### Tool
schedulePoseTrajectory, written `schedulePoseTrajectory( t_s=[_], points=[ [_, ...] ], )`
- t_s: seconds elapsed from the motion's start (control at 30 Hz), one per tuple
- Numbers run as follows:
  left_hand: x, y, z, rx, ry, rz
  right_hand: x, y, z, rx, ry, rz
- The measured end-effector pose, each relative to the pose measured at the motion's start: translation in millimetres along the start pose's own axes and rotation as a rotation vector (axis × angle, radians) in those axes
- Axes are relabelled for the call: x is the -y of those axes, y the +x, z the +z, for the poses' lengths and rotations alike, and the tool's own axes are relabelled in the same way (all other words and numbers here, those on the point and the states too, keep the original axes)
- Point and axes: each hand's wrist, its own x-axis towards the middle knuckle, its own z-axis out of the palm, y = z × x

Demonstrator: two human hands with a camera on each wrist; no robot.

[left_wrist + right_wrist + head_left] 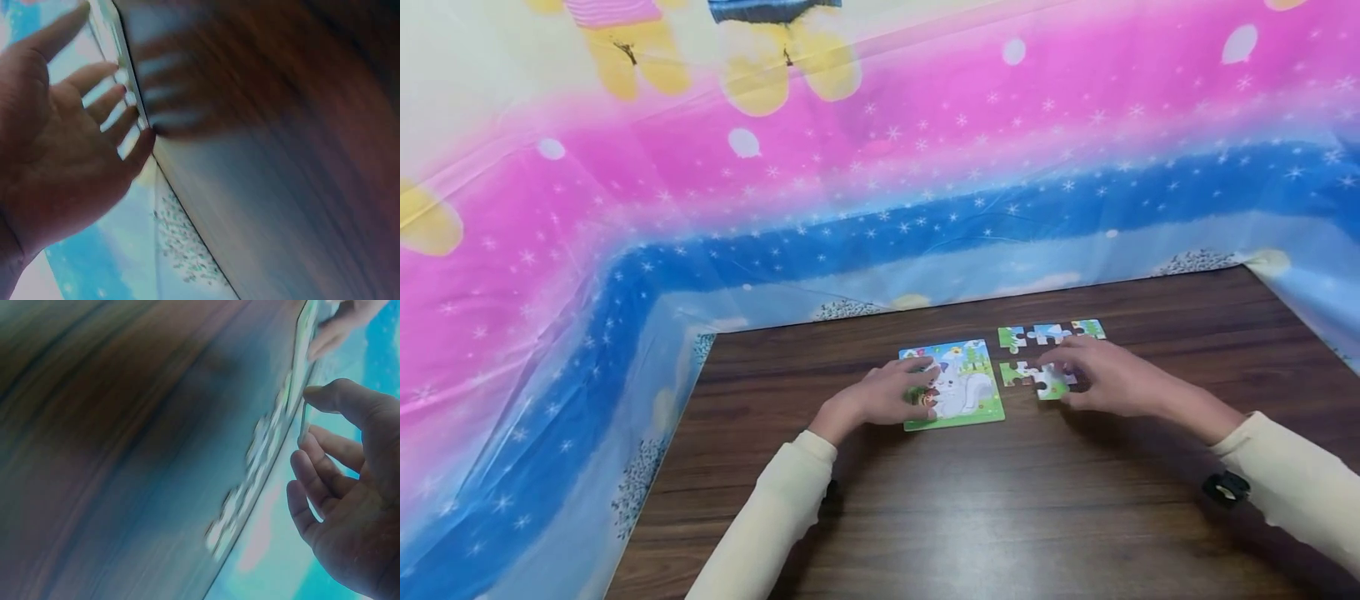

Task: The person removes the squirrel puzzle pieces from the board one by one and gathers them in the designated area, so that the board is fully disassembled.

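A square picture puzzle (966,400) with a grey-white cartoon animal lies on the dark wooden table. My left hand (891,393) reaches over its left side, fingers spread over the picture. In the left wrist view that hand (69,137) has its fingers extended at the puzzle's edge. To the right of the board, my right hand (1108,377) is over loose jigsaw pieces and partly hides some. The right wrist view shows the thumb and a finger of this hand (350,469) pinching a thin jigsaw piece (304,425), seen edge-on and lifted off the table.
Loose jigsaw pieces (1048,333) lie in a back row, with another piece (1013,373) in front of them. The wooden table (925,517) extends toward me. A pink and blue patterned cloth (880,200) hangs along its back and left edges.
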Motion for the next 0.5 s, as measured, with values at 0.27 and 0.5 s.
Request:
schedulePoseTrajectory(
  t_s=[0.27,0.5],
  points=[
    [18.5,-9.9,-9.4,-0.069,-0.069,0.018,-37.1,-25.9,-11.7,-0.001,-0.062,0.055],
    [24.8,-22.7,-4.7,-0.009,-0.006,-0.054,-53.0,-41.4,-11.2,0.059,-0.063,0.073]
  ],
)
